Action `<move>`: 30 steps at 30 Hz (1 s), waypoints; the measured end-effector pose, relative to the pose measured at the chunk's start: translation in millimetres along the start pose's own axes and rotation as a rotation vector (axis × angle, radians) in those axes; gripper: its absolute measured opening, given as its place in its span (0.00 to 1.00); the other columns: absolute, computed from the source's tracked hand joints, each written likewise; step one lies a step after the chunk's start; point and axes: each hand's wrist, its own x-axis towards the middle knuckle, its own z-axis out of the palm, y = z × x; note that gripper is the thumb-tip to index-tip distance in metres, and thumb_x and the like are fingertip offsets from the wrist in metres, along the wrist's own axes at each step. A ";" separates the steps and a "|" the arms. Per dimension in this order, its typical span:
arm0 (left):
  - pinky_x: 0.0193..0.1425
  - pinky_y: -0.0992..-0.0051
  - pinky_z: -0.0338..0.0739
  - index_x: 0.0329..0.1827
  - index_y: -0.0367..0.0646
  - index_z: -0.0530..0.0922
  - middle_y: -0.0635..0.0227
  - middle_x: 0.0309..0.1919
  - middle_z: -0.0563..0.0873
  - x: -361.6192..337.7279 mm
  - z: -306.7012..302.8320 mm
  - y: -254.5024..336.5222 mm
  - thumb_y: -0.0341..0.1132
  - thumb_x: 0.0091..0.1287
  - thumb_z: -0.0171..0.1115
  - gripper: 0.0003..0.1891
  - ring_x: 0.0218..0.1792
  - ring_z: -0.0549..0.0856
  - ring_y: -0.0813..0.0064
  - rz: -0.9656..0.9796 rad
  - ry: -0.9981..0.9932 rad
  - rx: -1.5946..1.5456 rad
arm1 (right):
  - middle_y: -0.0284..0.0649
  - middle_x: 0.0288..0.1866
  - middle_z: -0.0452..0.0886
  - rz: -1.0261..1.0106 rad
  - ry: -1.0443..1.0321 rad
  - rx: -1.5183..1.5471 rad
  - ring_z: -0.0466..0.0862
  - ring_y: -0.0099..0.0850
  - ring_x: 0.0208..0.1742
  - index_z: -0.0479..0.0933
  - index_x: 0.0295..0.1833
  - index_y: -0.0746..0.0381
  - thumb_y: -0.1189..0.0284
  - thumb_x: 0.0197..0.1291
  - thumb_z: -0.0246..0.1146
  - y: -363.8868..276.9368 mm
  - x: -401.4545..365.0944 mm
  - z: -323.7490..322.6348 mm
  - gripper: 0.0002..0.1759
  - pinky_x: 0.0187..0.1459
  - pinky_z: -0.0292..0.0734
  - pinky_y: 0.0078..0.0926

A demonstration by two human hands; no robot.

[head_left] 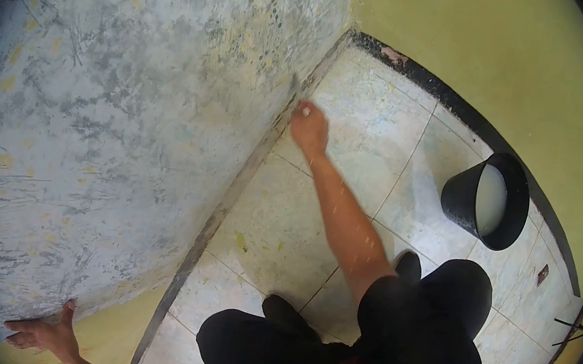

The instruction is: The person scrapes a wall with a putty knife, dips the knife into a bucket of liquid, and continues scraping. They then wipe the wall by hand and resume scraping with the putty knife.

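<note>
Near the base of the scraped grey-white wall [133, 111], my right hand [309, 126] is closed around something small and pale whose shape I cannot make out. It is close to the dark strip [233, 182] where wall meets floor. At the lower left, my left hand [43, 335] lies against the wall with its fingers spread, holding nothing. White specks dot my right forearm.
A black bucket [453, 196] with cloudy whitish liquid stands on the tiled floor [365, 144] at the right. Behind it rises a yellow-green wall [489, 53] with a black skirting. My bent knees are below, and a thin black stand [572, 327] is at the far right.
</note>
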 end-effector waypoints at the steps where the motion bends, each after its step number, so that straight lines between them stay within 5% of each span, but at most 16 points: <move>1: 0.66 0.22 0.47 0.79 0.41 0.26 0.18 0.72 0.30 3.1 -1.7 -1.3 0.60 0.29 0.87 0.85 0.74 0.27 0.24 0.057 0.023 0.006 | 0.58 0.45 0.85 -0.058 0.066 -0.013 0.85 0.54 0.49 0.85 0.53 0.52 0.63 0.63 0.59 0.2 9.9 -5.2 0.16 0.53 0.79 0.44; 6: 0.67 0.25 0.48 0.79 0.41 0.26 0.15 0.71 0.31 5.3 -0.1 -4.2 0.61 0.29 0.86 0.86 0.75 0.28 0.24 -0.027 -0.011 0.018 | 0.58 0.47 0.85 -0.035 -0.070 0.034 0.85 0.54 0.49 0.83 0.56 0.57 0.64 0.65 0.56 -4.3 -49.9 -1.1 0.18 0.52 0.79 0.44; 11: 0.67 0.25 0.49 0.79 0.39 0.25 0.13 0.70 0.31 3.1 -3.3 -5.1 0.62 0.30 0.86 0.85 0.75 0.28 0.24 -0.010 -0.049 0.067 | 0.55 0.47 0.85 -0.074 0.052 0.007 0.86 0.51 0.49 0.83 0.54 0.57 0.65 0.65 0.54 -24.2 16.3 -22.4 0.18 0.51 0.80 0.44; 16: 0.71 0.29 0.32 0.77 0.32 0.25 0.05 0.65 0.30 3.4 -0.3 3.4 0.63 0.33 0.85 0.84 0.73 0.24 0.23 -0.021 -0.036 0.033 | 0.57 0.45 0.85 -0.080 -0.034 0.087 0.85 0.54 0.48 0.83 0.53 0.57 0.66 0.65 0.55 -17.2 -45.4 -9.0 0.17 0.52 0.79 0.45; 19: 0.71 0.32 0.25 0.77 0.31 0.26 0.03 0.63 0.30 5.4 -6.1 8.3 0.61 0.32 0.86 0.84 0.73 0.25 0.22 0.028 -0.016 -0.020 | 0.57 0.45 0.85 -0.099 0.075 0.039 0.86 0.54 0.48 0.83 0.54 0.57 0.65 0.65 0.55 -21.0 -8.0 -7.6 0.17 0.50 0.79 0.45; 23: 0.72 0.32 0.26 0.77 0.31 0.27 0.05 0.65 0.31 7.2 -1.7 1.4 0.61 0.32 0.86 0.84 0.74 0.28 0.22 0.009 -0.004 -0.008 | 0.58 0.37 0.85 -0.046 -0.010 0.120 0.86 0.54 0.43 0.83 0.54 0.57 0.63 0.66 0.57 -39.7 11.6 -32.1 0.17 0.47 0.81 0.43; 25: 0.73 0.33 0.26 0.77 0.32 0.27 0.08 0.67 0.33 5.3 -3.6 5.1 0.61 0.31 0.86 0.85 0.75 0.30 0.24 -0.003 -0.019 -0.017 | 0.53 0.32 0.86 -0.177 0.057 -0.003 0.87 0.39 0.34 0.83 0.54 0.62 0.64 0.66 0.58 -20.1 -29.1 -6.6 0.18 0.39 0.78 0.34; 28: 0.73 0.35 0.25 0.78 0.32 0.27 0.10 0.68 0.34 3.3 -7.6 5.8 0.62 0.32 0.85 0.85 0.75 0.29 0.26 -0.037 -0.053 -0.025 | 0.52 0.31 0.85 -0.156 -0.074 0.200 0.86 0.39 0.32 0.82 0.55 0.62 0.63 0.67 0.58 -27.1 -79.9 3.3 0.18 0.38 0.78 0.34; 30: 0.74 0.35 0.26 0.78 0.31 0.27 0.10 0.68 0.34 2.5 -8.4 7.9 0.63 0.32 0.85 0.85 0.75 0.29 0.25 -0.023 -0.050 -0.002 | 0.52 0.31 0.84 -0.211 0.040 0.115 0.85 0.38 0.31 0.82 0.56 0.62 0.63 0.67 0.58 -20.7 -58.8 3.5 0.18 0.37 0.77 0.35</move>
